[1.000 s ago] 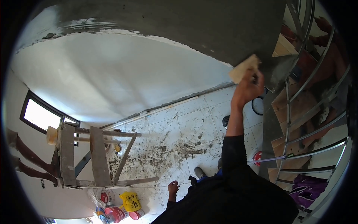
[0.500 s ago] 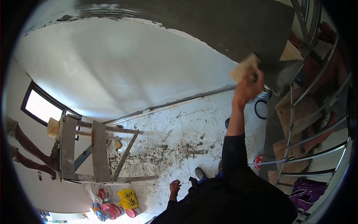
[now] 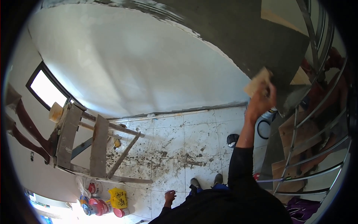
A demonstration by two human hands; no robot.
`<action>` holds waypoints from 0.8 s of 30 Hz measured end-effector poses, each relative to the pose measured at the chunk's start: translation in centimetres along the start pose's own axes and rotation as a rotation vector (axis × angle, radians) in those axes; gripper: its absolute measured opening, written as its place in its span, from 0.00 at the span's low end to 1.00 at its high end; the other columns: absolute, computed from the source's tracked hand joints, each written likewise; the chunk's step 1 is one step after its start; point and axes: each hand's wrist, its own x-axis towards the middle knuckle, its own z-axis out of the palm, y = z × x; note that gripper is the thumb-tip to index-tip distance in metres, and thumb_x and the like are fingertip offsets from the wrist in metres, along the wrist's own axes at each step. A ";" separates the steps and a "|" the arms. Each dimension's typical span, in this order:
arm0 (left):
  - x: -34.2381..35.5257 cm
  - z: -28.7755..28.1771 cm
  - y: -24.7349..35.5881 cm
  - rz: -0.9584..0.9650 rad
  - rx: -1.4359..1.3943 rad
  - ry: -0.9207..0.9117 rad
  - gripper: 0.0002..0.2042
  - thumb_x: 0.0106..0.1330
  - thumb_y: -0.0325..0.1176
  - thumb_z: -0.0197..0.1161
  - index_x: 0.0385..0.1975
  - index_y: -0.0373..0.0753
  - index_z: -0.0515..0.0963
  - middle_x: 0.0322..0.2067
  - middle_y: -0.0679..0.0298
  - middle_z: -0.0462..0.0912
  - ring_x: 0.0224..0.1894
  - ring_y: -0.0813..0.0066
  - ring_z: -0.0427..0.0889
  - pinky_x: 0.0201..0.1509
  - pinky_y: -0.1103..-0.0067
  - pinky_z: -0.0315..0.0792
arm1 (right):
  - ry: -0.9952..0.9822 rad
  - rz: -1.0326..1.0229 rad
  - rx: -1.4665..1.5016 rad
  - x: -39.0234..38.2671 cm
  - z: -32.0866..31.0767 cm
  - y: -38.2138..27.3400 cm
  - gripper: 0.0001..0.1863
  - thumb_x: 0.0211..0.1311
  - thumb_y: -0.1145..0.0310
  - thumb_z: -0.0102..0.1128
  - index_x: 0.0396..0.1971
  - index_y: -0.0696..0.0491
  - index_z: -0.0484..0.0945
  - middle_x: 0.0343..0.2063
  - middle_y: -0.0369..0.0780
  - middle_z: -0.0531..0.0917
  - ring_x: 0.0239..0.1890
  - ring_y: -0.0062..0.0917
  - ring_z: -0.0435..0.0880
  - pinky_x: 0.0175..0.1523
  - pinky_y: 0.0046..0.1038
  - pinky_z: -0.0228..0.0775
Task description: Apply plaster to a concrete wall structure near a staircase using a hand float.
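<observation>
My right hand (image 3: 261,97) is closed on a pale tan flat pad (image 3: 257,81), pressed at the lower edge of dark grey wet plaster (image 3: 238,30), which borders a white wall surface (image 3: 130,63) along a ragged line. My arm reaches up in a black sleeve. My left hand (image 3: 170,196) hangs low by my body, fingers loosely curled and apart, with nothing visible in them.
A wooden trestle (image 3: 98,145) stands left, with another person's bare legs (image 3: 30,134) on it. Cans (image 3: 99,207) and a yellow bag (image 3: 118,198) sit below. A curved metal railing (image 3: 294,142) lines wooden steps (image 3: 283,171) at right. Debris spots the tiled floor (image 3: 201,134).
The view has shifted, with the ceiling-side plaster and trestle at different angles. My right hand and pad appear farther right and lower in the picture. My left hand still hangs low.
</observation>
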 end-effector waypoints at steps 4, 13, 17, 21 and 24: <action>0.4 0.8 -0.2 0.028 0.076 0.006 0.12 0.65 0.38 0.63 0.44 0.41 0.82 0.33 0.65 0.84 0.31 0.72 0.86 0.28 0.76 0.75 | -0.106 -0.290 -0.069 0.4 0.9 -3.8 0.11 0.60 0.69 0.70 0.40 0.58 0.82 0.35 0.42 0.83 0.43 0.27 0.81 0.47 0.33 0.74; 3.0 1.7 -0.5 0.086 0.142 -0.024 0.11 0.63 0.39 0.62 0.37 0.40 0.84 0.28 0.66 0.83 0.25 0.74 0.84 0.21 0.77 0.72 | -0.438 -1.362 -0.130 7.6 11.0 -23.5 0.10 0.51 0.66 0.74 0.34 0.50 0.86 0.29 0.38 0.81 0.37 0.31 0.77 0.47 0.37 0.60; 2.5 3.0 1.1 0.084 0.084 -0.005 0.11 0.63 0.39 0.62 0.39 0.40 0.83 0.30 0.66 0.83 0.26 0.74 0.84 0.22 0.78 0.71 | -0.489 -1.397 -0.245 7.7 7.7 -15.4 0.13 0.48 0.69 0.74 0.36 0.47 0.84 0.32 0.32 0.79 0.36 0.27 0.77 0.46 0.38 0.61; 2.9 2.9 1.1 0.093 0.004 -0.052 0.12 0.64 0.39 0.62 0.40 0.40 0.83 0.31 0.65 0.83 0.27 0.74 0.84 0.22 0.79 0.71 | -0.629 -1.094 -0.387 6.5 -1.9 -2.9 0.15 0.44 0.73 0.73 0.36 0.49 0.83 0.31 0.33 0.79 0.35 0.29 0.77 0.48 0.38 0.61; 4.0 1.5 0.7 0.132 -0.026 0.013 0.12 0.60 0.39 0.65 0.35 0.38 0.86 0.23 0.63 0.84 0.24 0.72 0.86 0.24 0.77 0.77 | -0.556 -1.022 -0.347 6.2 -4.0 -2.2 0.14 0.45 0.74 0.72 0.35 0.50 0.83 0.30 0.34 0.80 0.35 0.29 0.77 0.48 0.37 0.61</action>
